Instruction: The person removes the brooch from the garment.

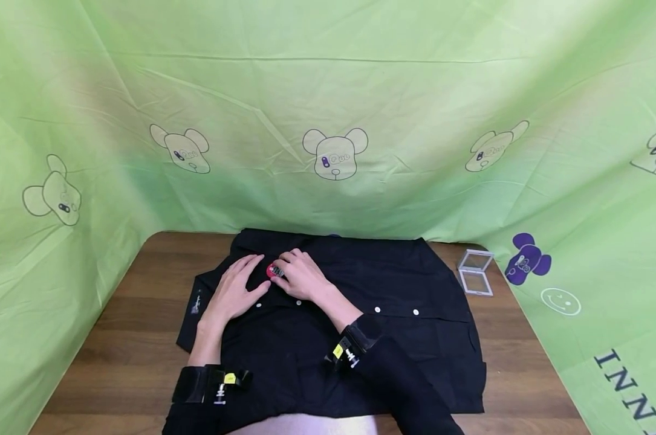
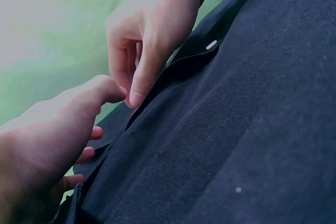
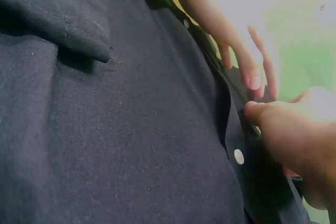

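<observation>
A black shirt (image 1: 360,272) with white buttons is spread on the wooden table. On its upper left part lies a round red-and-black badge (image 1: 271,271), partly covered by fingers. My right hand (image 1: 302,277) pinches the badge with curled fingers and thumb. Just left of it, my left hand (image 1: 234,293) rests on the shirt, fingers extended and thumb toward the badge. In the left wrist view the right hand (image 2: 152,30) bends down close to the left thumb, and the badge is hidden there. The right wrist view shows the left hand's fingers (image 3: 244,59) just above the right thumb.
An open clear square case (image 1: 475,281) lies at the table's right edge. A label (image 1: 196,302) shows on the shirt's left sleeve. Green printed cloth (image 1: 333,199) hangs behind and beside the wooden table (image 1: 115,350).
</observation>
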A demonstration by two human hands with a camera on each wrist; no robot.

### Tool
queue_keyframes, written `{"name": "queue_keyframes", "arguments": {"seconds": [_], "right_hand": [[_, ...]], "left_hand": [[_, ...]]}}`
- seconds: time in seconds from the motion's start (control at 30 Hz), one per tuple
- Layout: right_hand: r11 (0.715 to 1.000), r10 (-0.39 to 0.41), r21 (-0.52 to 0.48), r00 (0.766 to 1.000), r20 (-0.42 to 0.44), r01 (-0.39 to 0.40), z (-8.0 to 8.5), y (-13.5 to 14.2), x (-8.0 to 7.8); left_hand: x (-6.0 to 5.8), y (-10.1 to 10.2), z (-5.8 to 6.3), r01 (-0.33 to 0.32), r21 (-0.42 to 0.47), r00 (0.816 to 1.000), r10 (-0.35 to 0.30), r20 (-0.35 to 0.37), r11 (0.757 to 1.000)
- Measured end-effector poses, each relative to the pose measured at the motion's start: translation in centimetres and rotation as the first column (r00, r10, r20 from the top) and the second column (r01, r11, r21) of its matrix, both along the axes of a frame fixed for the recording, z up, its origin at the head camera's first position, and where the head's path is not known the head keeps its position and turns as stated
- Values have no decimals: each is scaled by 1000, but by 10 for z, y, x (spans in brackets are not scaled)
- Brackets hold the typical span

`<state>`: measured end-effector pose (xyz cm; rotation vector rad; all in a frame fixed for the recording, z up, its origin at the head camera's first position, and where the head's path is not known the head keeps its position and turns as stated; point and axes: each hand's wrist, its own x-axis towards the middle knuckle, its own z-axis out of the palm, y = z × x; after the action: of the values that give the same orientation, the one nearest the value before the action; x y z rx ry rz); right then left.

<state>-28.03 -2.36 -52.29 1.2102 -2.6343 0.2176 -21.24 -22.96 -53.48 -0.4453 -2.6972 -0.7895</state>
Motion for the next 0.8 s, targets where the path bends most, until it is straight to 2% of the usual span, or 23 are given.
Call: {"name": "queue_keyframes", "arguments": {"seconds": [0.3,0.47,0.67,0.8], "right_hand": [[1000,-15,13,1000,-15,16,-3,-3,0],[1000,-10,-17,1000,-10,10,-1,-2,-1],[997,3,-78,1000,11,-2,3,0,-2],[994,21,-111,999,34,-17,7,2,-2]], "left_hand": [[-1,0,0,-3,0,1000,3,0,1000],[-1,1,0,0,6,1000,0,-14,1000],[-2,4,0,-8,43,999,10,-52,999],[-3,6,-1,-8,76,995,16,-103,997]]}}
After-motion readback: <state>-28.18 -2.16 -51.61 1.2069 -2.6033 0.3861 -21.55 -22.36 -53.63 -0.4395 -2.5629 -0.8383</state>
